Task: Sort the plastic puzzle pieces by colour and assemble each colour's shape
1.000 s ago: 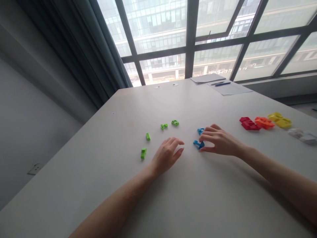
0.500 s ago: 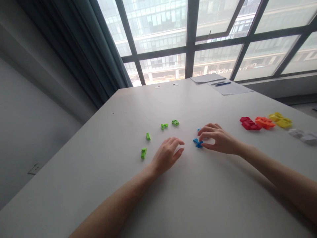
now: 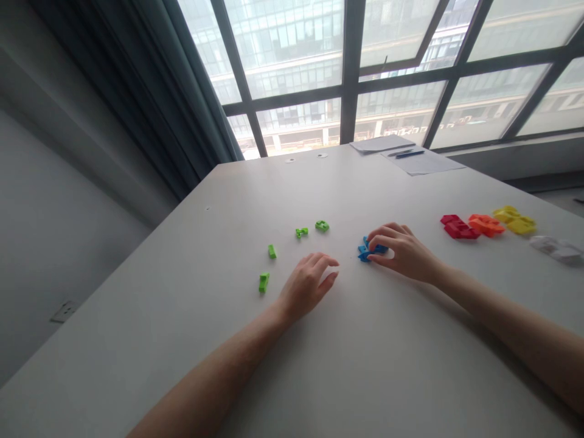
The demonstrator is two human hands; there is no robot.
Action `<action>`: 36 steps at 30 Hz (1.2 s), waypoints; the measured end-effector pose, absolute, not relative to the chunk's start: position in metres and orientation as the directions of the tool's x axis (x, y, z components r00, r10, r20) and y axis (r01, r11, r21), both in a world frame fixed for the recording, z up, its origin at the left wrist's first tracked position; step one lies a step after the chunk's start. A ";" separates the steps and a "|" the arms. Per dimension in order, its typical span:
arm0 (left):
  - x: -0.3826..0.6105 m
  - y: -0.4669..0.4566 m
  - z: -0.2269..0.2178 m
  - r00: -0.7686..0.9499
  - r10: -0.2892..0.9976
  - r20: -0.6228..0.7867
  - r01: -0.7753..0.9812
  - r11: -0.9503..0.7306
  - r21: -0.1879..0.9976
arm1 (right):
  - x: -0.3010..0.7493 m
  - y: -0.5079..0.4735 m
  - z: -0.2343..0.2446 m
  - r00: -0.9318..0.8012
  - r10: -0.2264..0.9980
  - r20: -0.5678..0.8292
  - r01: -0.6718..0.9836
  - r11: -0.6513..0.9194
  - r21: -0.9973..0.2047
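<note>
Blue plastic pieces (image 3: 364, 253) lie bunched together on the white table, partly hidden by my right hand (image 3: 396, 250). Thumb and fingertips of that hand close around them, gripping at least one blue piece. My left hand (image 3: 309, 281) rests on the tabletop to the left of the blue pieces, fingers apart and nothing in it. Several small green pieces lie beyond it and to its left: a ring-like green piece (image 3: 322, 225), a notched green piece (image 3: 302, 232), a small green block (image 3: 272, 251) and a longer green block (image 3: 263, 282).
To the right are piles of red pieces (image 3: 458, 227), orange pieces (image 3: 486, 225), yellow pieces (image 3: 514, 219) and whitish pieces (image 3: 555, 249). Papers (image 3: 422, 163) with a pen (image 3: 409, 154) lie at the far edge of the white table (image 3: 347, 365), by the window.
My right hand has pushed the nearer blue piece slightly away from me, up against the other blue pieces, and its thumb has moved in. My left hand stays in place.
</note>
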State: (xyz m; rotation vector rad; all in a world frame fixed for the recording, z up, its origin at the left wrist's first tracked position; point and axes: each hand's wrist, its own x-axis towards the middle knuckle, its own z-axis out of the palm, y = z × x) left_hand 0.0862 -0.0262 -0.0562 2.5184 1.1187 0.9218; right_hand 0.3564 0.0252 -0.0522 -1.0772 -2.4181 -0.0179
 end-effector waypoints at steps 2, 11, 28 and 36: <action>0.086 -0.026 -0.056 0.509 0.733 0.451 0.584 -0.679 0.444 | 0.357 0.026 -0.053 -0.558 0.703 0.441 0.706 0.681 -0.192; 0.086 -0.026 -0.056 0.512 0.736 0.443 0.580 -0.676 0.454 | 0.354 0.027 -0.057 -0.510 0.737 0.443 0.736 0.640 -0.218; 0.086 -0.027 -0.056 0.513 0.735 0.445 0.574 -0.678 0.459 | 0.354 0.026 -0.060 -0.502 0.786 0.362 0.711 0.613 -0.345; 0.086 -0.026 -0.056 0.515 0.730 0.450 0.570 -0.683 0.456 | 0.359 0.028 -0.060 -0.524 0.777 0.348 0.692 0.627 -0.357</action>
